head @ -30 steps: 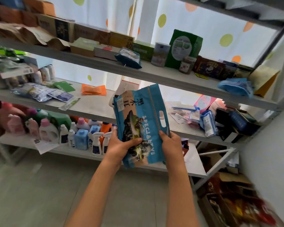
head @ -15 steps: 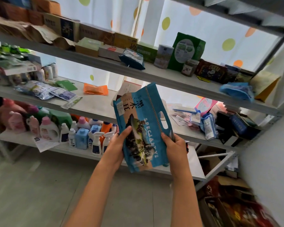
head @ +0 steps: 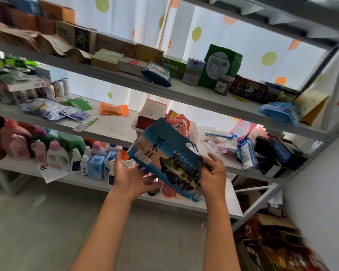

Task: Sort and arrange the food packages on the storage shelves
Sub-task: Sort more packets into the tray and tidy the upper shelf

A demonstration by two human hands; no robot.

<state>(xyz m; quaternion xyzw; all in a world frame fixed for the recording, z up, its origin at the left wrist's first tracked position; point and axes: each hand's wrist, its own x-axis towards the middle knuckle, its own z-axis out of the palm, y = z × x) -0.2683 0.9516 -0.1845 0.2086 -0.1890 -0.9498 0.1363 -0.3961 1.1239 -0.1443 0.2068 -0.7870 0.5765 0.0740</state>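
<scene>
A blue food pouch (head: pixel 165 153) with white lettering and a dark food picture hangs tilted in front of the middle shelf (head: pixel 114 130), its top pointing up and left. My right hand (head: pixel 213 173) grips its lower right edge, thumb on the printed face. My left hand (head: pixel 131 177) lies open just below and left of the pouch, fingers reaching toward its lower edge; whether they touch it I cannot tell. Behind the pouch, a red food package (head: pixel 179 122) stands in a white basket (head: pixel 193 132) on the middle shelf.
The upper shelf (head: pixel 184 92) holds boxes, a tin, a green bag (head: pixel 221 65) and blue pouches. Flat sachets and an orange packet (head: pixel 114 109) lie on the middle shelf's left, boxes and packets on its right. Detergent bottles (head: pixel 57 155) fill the bottom shelf. Cartons stand on the floor at the right.
The pouch has tipped from nearly upright to leaning left. My left hand has let go of its left edge and opened below it. My right hand still holds it.
</scene>
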